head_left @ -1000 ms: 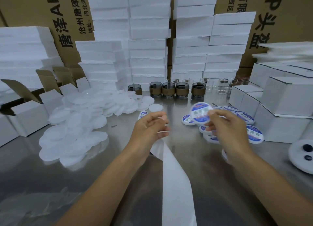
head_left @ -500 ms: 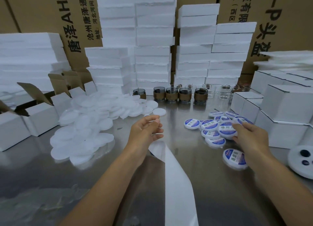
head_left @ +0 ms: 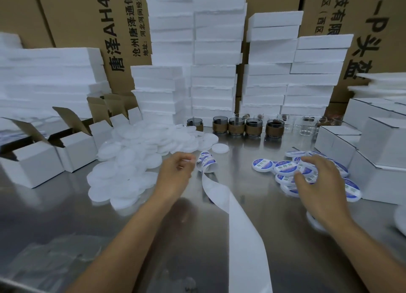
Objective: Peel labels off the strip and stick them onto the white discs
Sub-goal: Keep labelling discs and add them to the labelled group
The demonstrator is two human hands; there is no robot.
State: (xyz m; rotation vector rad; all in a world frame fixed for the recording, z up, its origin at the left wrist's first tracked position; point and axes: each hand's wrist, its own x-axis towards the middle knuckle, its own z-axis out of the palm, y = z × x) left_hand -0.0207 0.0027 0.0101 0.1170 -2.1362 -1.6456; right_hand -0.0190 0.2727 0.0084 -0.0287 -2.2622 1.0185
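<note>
My left hand (head_left: 175, 176) pinches the curled end of the label strip (head_left: 206, 164), where blue-and-white round labels show. The white backing paper (head_left: 243, 233) trails from it toward me across the steel table. A large heap of plain white discs (head_left: 134, 160) lies to the left of that hand, and a single disc (head_left: 219, 148) sits just beyond the strip. My right hand (head_left: 318, 182) hovers with spread, relaxed fingers over the pile of labelled discs (head_left: 285, 168) at the right and holds nothing.
Open white cartons (head_left: 35, 160) stand at the left, closed white boxes (head_left: 377, 158) at the right. A row of brown-banded glass cups (head_left: 252, 127) and clear glasses (head_left: 307, 125) stands at the back, before tall foam-block stacks (head_left: 215, 62) and cardboard boxes (head_left: 92, 24).
My right hand set the labelled disc down on the pile at the right and now hovers over it with nothing in it. My left hand kept hold of the strip, whose labelled end has come into view.
</note>
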